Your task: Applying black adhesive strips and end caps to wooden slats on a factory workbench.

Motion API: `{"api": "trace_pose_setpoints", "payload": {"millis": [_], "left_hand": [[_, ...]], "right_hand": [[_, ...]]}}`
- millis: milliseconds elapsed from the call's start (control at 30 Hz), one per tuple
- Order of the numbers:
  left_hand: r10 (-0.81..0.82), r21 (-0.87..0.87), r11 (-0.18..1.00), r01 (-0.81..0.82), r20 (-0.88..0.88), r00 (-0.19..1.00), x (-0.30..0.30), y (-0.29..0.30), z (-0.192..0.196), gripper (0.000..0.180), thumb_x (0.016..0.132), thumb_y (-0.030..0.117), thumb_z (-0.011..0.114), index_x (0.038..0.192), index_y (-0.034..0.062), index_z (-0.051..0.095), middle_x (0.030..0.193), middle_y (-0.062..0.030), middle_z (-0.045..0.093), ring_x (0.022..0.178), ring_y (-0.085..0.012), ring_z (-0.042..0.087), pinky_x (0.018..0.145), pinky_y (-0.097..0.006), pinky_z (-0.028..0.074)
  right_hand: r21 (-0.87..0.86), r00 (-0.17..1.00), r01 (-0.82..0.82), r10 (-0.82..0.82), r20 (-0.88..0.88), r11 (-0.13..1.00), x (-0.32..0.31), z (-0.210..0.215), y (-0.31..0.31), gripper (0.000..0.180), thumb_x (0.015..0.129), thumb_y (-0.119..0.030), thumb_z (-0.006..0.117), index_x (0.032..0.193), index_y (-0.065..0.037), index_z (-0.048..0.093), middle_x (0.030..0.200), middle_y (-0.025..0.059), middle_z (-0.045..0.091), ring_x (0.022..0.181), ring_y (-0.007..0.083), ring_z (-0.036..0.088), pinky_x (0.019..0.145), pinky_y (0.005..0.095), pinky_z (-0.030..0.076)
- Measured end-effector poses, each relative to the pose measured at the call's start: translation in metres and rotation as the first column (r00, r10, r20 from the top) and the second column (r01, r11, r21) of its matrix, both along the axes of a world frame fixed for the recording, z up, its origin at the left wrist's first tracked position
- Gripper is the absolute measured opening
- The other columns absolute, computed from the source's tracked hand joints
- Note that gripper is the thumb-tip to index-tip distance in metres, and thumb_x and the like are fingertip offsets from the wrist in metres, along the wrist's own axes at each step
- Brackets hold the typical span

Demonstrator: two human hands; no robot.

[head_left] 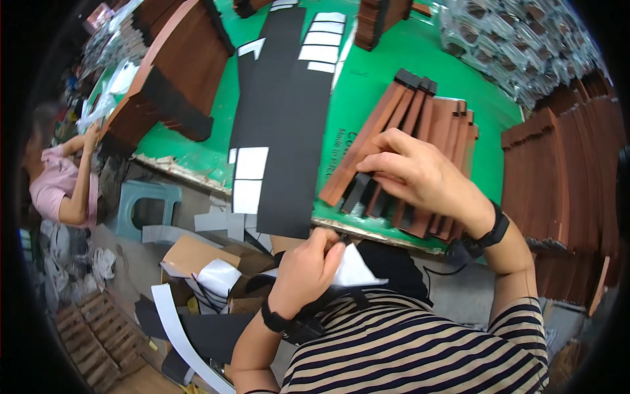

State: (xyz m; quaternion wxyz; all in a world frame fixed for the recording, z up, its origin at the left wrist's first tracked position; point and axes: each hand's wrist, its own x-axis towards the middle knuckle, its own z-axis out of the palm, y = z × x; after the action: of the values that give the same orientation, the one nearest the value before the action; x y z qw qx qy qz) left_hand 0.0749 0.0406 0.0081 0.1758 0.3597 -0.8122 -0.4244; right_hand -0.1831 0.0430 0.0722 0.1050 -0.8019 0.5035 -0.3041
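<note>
My left hand (305,269) is closed in front of the table's near edge, thumb and index finger pinched together. A small dark bit shows at their tips, too small to name. Beside that hand a white sheet (357,266) lies against my lap; whether the fingers hold it is unclear. My right hand (426,174) is over a bundle of reddish-brown slats (367,144) with black-covered ends. Its fingers are curled near one black slat end (359,192), and their tips are partly hidden. A long black sheet (282,111) with white-backed pieces on it lies to the left.
Brown panels (187,59) stand on the green tabletop (485,85) at left, with more stacked brown pieces (538,177) at right. Plastic-wrapped parts (518,39) fill the far right. Below left are a stool (147,203), a cardboard box (203,256) and a pallet (102,335). A person (62,177) works at left.
</note>
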Motion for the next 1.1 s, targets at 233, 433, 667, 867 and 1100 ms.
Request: {"api": "trace_pose_setpoints", "payload": {"millis": [233,433,667,867,1100], "left_hand": [[0.133,-0.003,0.991,-0.133,0.017,0.991,-0.016,-0.007,-0.014,0.038,0.092,0.012,0.061,0.125,-0.0011,0.048,0.101,-0.0217,0.066,0.091,-0.0386,0.066,0.077,-0.043,0.052],[0.169,-0.067,0.983,-0.172,-0.049,0.984,-0.021,-0.006,-0.028,0.041,0.090,0.011,0.063,0.125,-0.0037,0.047,0.110,-0.0233,0.062,0.095,-0.0381,0.064,0.080,-0.042,0.051],[0.174,-0.097,0.978,-0.184,-0.102,0.980,-0.023,-0.003,-0.039,0.049,0.090,0.009,0.063,0.132,-0.0071,0.043,0.113,-0.0238,0.060,0.101,-0.0380,0.063,0.082,-0.041,0.052],[0.158,-0.240,0.955,-0.173,-0.079,0.984,-0.025,0.001,-0.046,0.056,0.090,0.013,0.064,0.136,-0.0079,0.040,0.115,-0.0226,0.059,0.093,-0.0349,0.066,0.069,-0.037,0.056],[0.149,-0.204,0.966,-0.161,-0.073,0.986,-0.025,0.002,-0.046,0.060,0.089,0.008,0.064,0.139,-0.0098,0.038,0.118,-0.0244,0.058,0.104,-0.0372,0.063,0.082,-0.039,0.054]], "right_hand": [[0.214,0.995,-0.098,0.095,0.024,0.972,0.004,-0.023,-0.025,0.029,0.083,-0.004,0.069,0.112,-0.006,0.065,0.102,0.0108,0.060,0.087,0.0303,0.065,0.073,0.0389,0.054],[0.272,0.990,-0.138,0.130,0.049,0.952,0.007,-0.033,-0.031,0.029,0.082,-0.002,0.069,0.111,-0.005,0.066,0.101,0.0103,0.062,0.089,0.0293,0.065,0.075,0.0376,0.054],[0.159,0.955,-0.209,0.166,0.246,0.965,0.003,-0.052,-0.039,0.027,0.083,-0.002,0.069,0.110,-0.006,0.067,0.099,0.0105,0.062,0.085,0.0295,0.064,0.074,0.0378,0.053],[0.168,0.971,-0.228,0.211,0.114,0.959,0.005,-0.047,-0.038,0.020,0.080,0.000,0.070,0.099,-0.003,0.066,0.099,0.0103,0.063,0.089,0.0280,0.065,0.075,0.0355,0.053],[0.016,0.945,-0.283,0.282,-0.166,0.959,0.010,-0.040,-0.028,0.020,0.073,-0.005,0.068,0.093,-0.003,0.063,0.101,0.0118,0.062,0.092,0.0286,0.064,0.074,0.0368,0.054]]}}
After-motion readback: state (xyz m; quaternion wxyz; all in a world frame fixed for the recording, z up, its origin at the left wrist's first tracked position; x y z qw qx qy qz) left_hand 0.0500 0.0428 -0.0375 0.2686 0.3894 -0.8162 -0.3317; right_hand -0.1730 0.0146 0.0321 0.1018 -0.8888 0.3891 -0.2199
